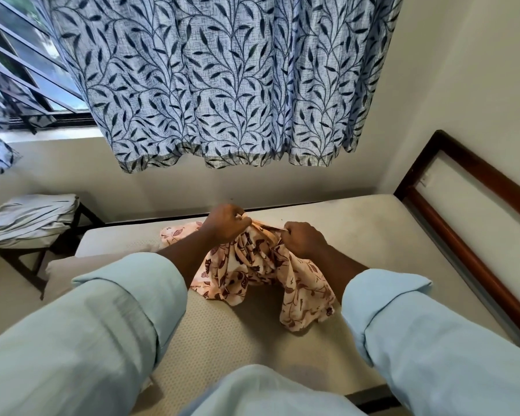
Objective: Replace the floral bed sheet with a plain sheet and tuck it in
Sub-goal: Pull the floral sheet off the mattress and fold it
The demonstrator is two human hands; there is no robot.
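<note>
The peach floral sheet (261, 274) with dark red leaves is bunched into a heap in the middle of the bare cream mattress (373, 235). My left hand (225, 225) grips the top of the bundle, fingers curled into the cloth. My right hand (303, 238) grips a fold on the bundle's right side. The lower part of the floral sheet hangs loose toward me. A folded pale grey plain sheet (27, 219) lies on a small dark stool at the left, beyond the bed.
A blue leaf-patterned curtain (222, 85) hangs over the wall behind the bed, with a barred window (21, 64) at the left. A dark wooden bed frame (469, 223) runs along the mattress's right side. A pillow (69, 271) lies at the bed's left edge.
</note>
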